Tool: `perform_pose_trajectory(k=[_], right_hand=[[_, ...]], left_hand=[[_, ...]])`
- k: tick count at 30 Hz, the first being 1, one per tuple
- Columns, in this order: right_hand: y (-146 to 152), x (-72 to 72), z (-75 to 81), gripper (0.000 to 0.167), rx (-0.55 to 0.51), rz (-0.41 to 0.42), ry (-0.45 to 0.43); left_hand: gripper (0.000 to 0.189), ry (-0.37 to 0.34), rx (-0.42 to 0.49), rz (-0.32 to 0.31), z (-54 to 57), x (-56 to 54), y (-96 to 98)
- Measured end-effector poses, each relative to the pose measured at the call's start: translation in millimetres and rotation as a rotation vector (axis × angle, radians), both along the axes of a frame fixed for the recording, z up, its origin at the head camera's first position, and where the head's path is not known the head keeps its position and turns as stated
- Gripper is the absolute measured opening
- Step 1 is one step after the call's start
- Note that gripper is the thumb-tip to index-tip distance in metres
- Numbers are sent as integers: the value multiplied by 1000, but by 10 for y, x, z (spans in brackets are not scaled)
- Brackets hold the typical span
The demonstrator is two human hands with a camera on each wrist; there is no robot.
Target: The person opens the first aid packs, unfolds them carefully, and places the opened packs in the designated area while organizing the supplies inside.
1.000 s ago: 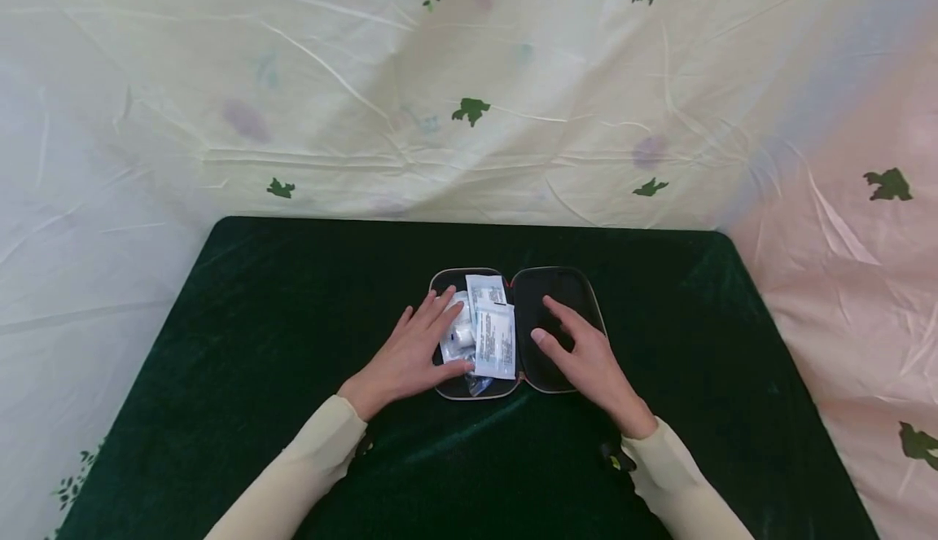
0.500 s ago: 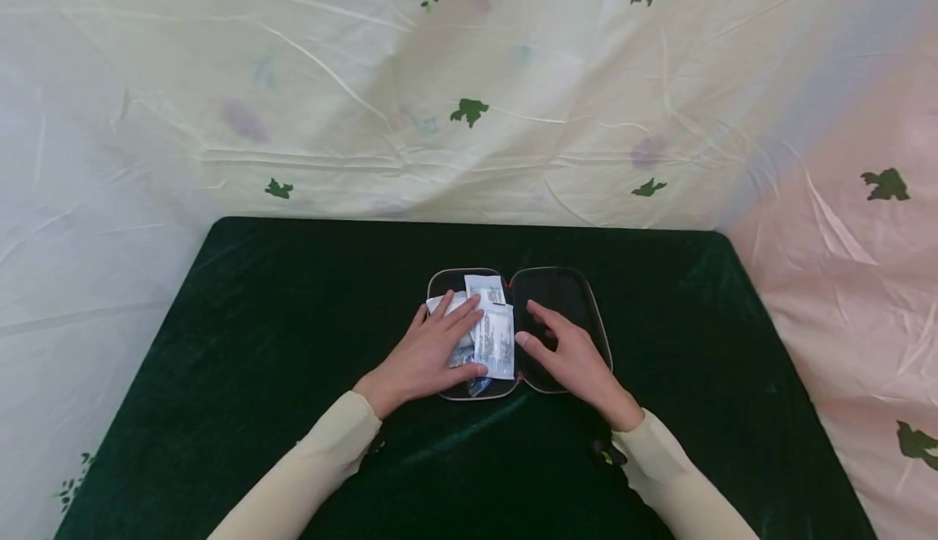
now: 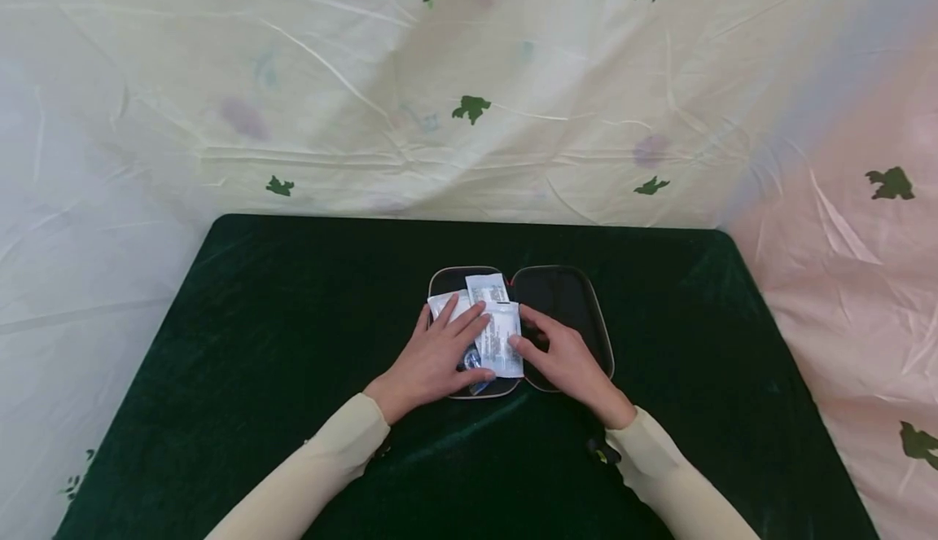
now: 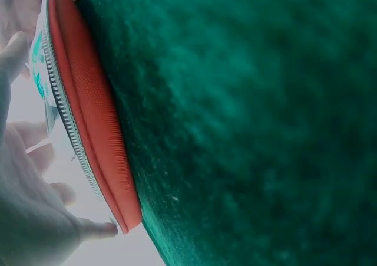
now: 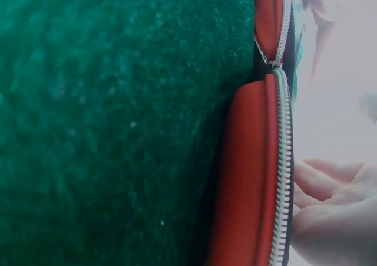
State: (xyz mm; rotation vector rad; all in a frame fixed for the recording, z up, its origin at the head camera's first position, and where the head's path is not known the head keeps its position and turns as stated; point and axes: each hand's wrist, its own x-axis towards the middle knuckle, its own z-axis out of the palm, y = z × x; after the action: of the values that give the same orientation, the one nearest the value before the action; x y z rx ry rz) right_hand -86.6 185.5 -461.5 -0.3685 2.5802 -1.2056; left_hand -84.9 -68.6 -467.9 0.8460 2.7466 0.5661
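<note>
An unzipped case lies spread flat, black inside, with a red outer shell and a zip around its edge. White printed sachets fill its left half; one sachet lies over another sachet. My left hand rests across the left part of the pile, fingers spread. With thumb on top and fingers at the right edge, my right hand pinches the upper sachet near the hinge. A small clear-and-blue packet shows below my left fingers. The rest of the pile is hidden under that hand.
A dark green velvet cloth covers the table. Behind and at both sides hang pale curtains with green leaf shapes. The case's right half has nothing lying in it.
My left hand has come down and right onto the pile. My right hand has moved left to the upper sachet, which has shifted slightly right. A white packet at the left now lies higher.
</note>
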Motion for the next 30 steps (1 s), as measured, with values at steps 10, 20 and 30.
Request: perform_pose_trajectory(k=[10,20,30], right_hand=[[-22,-14,33,64,-47,-74,3],[-19,-31,29,57,-41,-115,6],[54,-63,56,52,-102,-133,-21]], left_hand=[[91,1,-69,-26,-7,26,14],[90,-16,-63,-36,8,10,-3],[89,-40,-69,-37,20,-21,-25]])
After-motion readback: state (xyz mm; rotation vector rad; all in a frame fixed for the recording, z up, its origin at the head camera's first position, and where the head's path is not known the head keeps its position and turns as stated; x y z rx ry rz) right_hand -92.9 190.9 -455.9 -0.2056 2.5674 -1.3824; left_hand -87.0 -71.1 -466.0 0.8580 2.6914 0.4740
